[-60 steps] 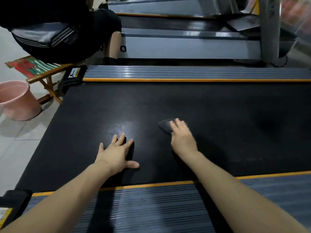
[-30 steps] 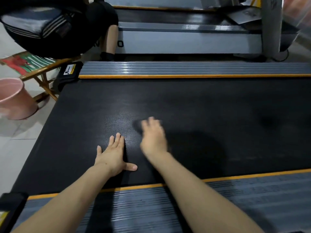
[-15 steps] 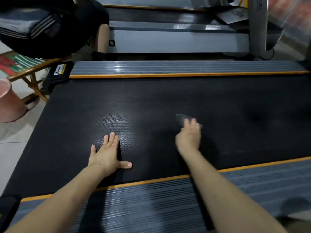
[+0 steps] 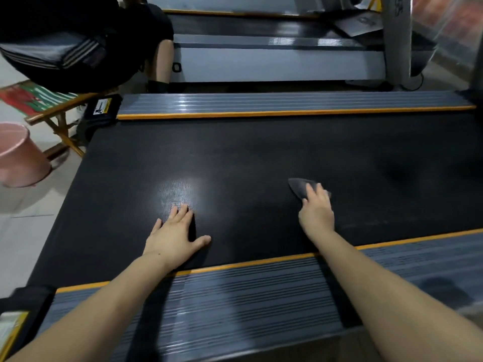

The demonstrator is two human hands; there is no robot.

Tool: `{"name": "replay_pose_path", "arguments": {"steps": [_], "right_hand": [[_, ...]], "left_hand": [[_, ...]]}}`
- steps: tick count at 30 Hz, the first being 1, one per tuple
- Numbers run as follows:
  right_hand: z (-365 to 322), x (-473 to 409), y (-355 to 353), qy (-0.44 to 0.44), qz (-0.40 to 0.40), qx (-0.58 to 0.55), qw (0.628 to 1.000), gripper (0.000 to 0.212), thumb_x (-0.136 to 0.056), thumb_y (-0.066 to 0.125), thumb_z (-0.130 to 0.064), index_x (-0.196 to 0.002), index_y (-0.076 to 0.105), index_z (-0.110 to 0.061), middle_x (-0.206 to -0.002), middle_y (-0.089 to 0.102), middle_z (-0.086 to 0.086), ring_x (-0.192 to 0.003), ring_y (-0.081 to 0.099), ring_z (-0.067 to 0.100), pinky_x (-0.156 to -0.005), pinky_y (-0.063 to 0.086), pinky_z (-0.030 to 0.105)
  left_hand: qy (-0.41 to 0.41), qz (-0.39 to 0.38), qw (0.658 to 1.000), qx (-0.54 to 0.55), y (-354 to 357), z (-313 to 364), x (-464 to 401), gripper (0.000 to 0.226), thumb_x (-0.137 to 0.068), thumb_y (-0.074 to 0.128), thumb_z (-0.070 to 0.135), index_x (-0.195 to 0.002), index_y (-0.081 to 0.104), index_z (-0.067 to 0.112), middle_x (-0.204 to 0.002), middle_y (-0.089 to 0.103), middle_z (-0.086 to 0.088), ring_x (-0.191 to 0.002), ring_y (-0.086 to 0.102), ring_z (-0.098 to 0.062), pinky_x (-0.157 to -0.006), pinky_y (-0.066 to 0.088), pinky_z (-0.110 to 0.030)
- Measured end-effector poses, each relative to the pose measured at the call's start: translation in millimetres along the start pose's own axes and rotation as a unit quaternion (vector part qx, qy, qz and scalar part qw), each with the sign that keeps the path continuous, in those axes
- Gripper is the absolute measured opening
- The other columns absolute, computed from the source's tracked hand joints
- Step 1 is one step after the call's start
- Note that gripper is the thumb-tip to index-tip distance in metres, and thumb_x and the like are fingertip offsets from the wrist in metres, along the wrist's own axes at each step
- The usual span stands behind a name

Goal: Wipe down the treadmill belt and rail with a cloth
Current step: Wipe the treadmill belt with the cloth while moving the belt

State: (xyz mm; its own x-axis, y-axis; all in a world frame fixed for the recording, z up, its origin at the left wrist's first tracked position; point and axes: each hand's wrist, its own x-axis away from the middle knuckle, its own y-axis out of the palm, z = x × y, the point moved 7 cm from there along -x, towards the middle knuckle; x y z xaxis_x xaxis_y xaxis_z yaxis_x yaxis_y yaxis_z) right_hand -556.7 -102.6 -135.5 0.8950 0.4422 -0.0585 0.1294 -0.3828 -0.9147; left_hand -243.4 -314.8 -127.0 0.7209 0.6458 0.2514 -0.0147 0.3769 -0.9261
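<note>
black belt (image 4: 261, 158); r hand (image 4: 317, 214) presses cloth (image 4: 300, 188).

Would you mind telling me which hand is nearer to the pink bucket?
The left hand. It lies flat on the belt, on the side toward the bucket; the right hand presses the cloth farther along the belt.

One head-worn wide-angle view, looking forward and down across the treadmill belt (image 4: 261, 158), close above the near rail (image 4: 235, 296), far rail (image 4: 287, 104) beyond
</note>
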Motion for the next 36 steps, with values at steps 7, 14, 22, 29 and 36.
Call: {"name": "replay_pose_path", "arguments": {"steps": [7,14,22,29,36], "right_hand": [[-165.9,81.8,73.8,-0.152,-0.060,-0.016,0.986,0.057,-0.082,0.054,-0.013,-0.139,0.049,-0.012,-0.152,0.037,0.019,-0.136,0.035,0.040,-0.111,0.033,0.045],[-134.4,68.8,62.6,-0.249,-0.095,-0.010,0.964,0.053,-0.092,0.051,-0.007,-0.144,0.046,-0.015,-0.158,0.031,0.012,-0.144,0.027,0.035,-0.119,0.025,0.038],[-48.6,36.3,19.5,-0.020,-0.006,0.027,0.999,0.052,-0.094,0.049,-0.013,-0.146,0.040,-0.012,-0.158,0.028,0.015,-0.143,0.026,0.036,-0.115,0.028,0.042],[-212.1,131.6,88.8,-0.315,-0.143,-0.053,0.937,0.059,-0.086,0.051,-0.008,-0.144,0.042,-0.014,-0.158,0.029,0.013,-0.145,0.024,0.037,-0.117,0.027,0.047],[-25.2,23.8,13.3,-0.137,-0.043,0.033,0.989,0.048,-0.096,0.048,-0.007,-0.144,0.043,-0.009,-0.156,0.031,0.017,-0.141,0.027,0.044,-0.115,0.027,0.043]], "left_hand": [[-0.023,0.035,0.999,-0.025,-3.6,-26.3,28.5,0.064,-0.101,0.036,0.057,-0.157,0.027,0.027,-0.169,0.011,0.004,-0.156,0.003,-0.017,-0.125,0.014,-0.046],[-0.048,0.106,0.993,-0.009,3.7,-25.3,35.2,0.058,-0.100,0.035,0.059,-0.149,0.043,0.030,-0.168,0.018,0.000,-0.156,0.006,-0.019,-0.124,0.015,-0.047],[-0.015,0.118,0.993,0.001,4.5,-19.6,37.4,0.054,-0.099,0.035,0.058,-0.142,0.050,0.029,-0.165,0.026,0.002,-0.155,0.008,-0.017,-0.125,0.012,-0.045],[-0.031,0.145,0.989,0.003,3.7,-23.6,36.1,0.048,-0.099,0.040,0.049,-0.139,0.055,0.027,-0.162,0.034,-0.001,-0.154,0.016,-0.019,-0.124,0.018,-0.046],[-0.037,0.181,0.983,0.008,1.6,-24.7,37.8,0.038,-0.098,0.046,0.046,-0.126,0.063,0.026,-0.156,0.040,-0.004,-0.153,0.019,-0.021,-0.122,0.020,-0.048]]}}
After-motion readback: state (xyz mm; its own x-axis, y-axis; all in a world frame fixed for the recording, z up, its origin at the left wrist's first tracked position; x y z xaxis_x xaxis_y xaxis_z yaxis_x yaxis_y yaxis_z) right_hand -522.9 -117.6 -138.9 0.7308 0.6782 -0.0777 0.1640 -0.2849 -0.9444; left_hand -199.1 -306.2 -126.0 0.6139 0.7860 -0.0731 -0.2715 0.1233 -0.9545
